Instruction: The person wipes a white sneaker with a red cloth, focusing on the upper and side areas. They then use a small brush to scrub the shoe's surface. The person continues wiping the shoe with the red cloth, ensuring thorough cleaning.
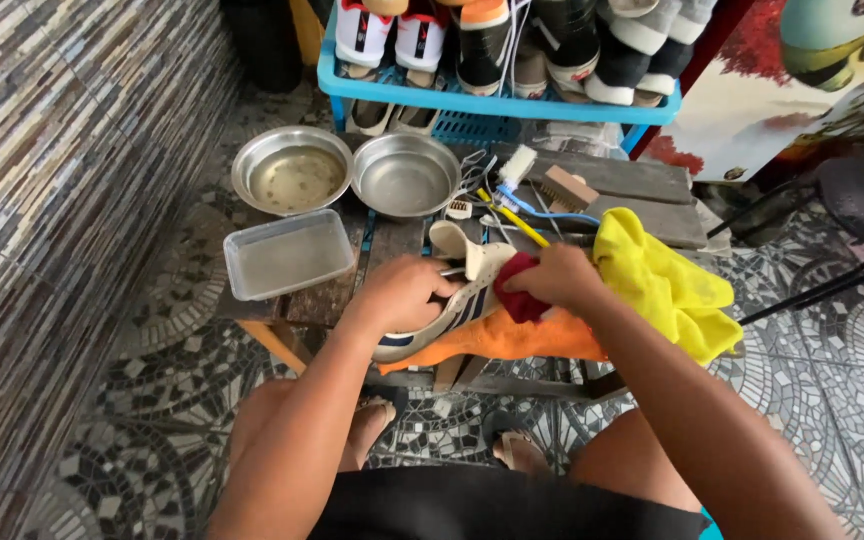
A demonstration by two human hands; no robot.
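The left hand (400, 292) grips a white shoe (457, 290) on an orange cloth (512, 340) atop the desk (642, 180), while the right hand (557, 278) presses a red rag (520, 290) against it, apparently mid-wipe, calling for steady strokes.

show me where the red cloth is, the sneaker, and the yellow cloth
red cloth (520, 292): head view, on the bunched part below the right hand's fingers.
sneaker (472, 272): head view, on its cream side.
yellow cloth (667, 290): head view, on its middle folds.
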